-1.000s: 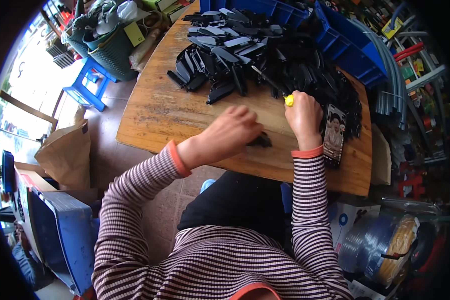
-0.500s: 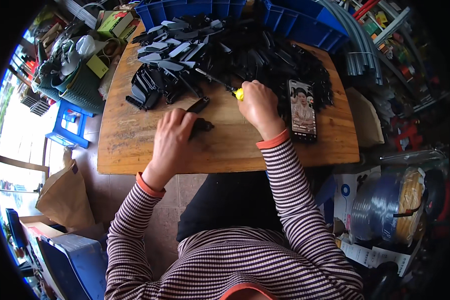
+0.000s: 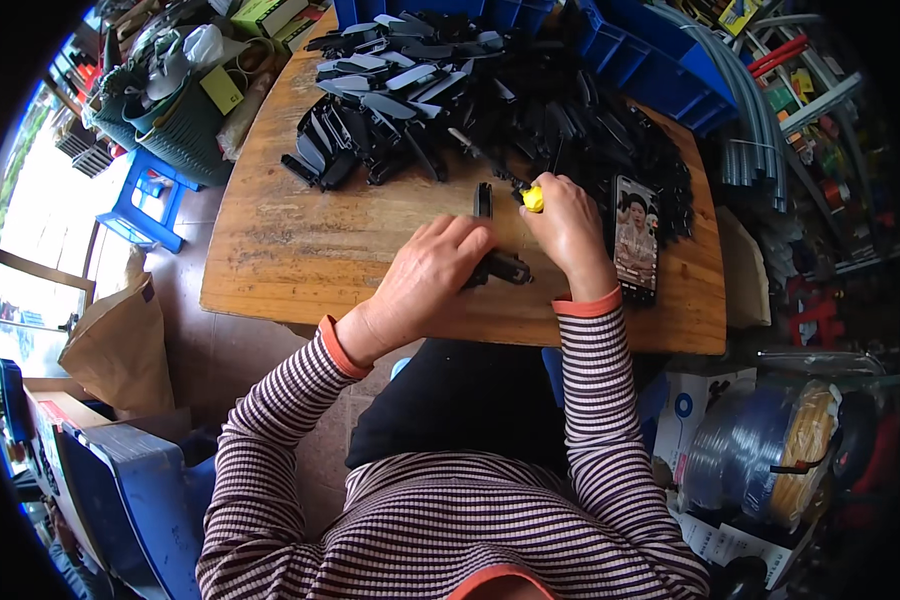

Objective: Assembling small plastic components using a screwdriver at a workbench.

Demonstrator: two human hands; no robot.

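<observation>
My left hand (image 3: 432, 268) is closed over a long black plastic part (image 3: 508, 267) near the front of the wooden table. A narrow black piece (image 3: 484, 200) sticks up beyond its fingertips; whether both are one part is hidden by the fingers. Just to the right, my right hand (image 3: 570, 228) is wrapped round a thin dark rod-like tool (image 3: 490, 160) with a yellow grip (image 3: 533, 199). The tool slants away to the far left, its pale tip near the heap of black parts (image 3: 410, 85). The two hands are close but apart.
A phone (image 3: 635, 238) with a lit screen lies right of my right hand. Blue crates (image 3: 660, 65) stand behind the heap. Beyond the wooden table (image 3: 270, 250) are a blue stool (image 3: 150, 200) at left and grey pipes (image 3: 755, 150) at right.
My left hand has moved right, toward my right hand, carrying the black part with it. The whole view has shifted somewhat. My right hand still holds the tool.
</observation>
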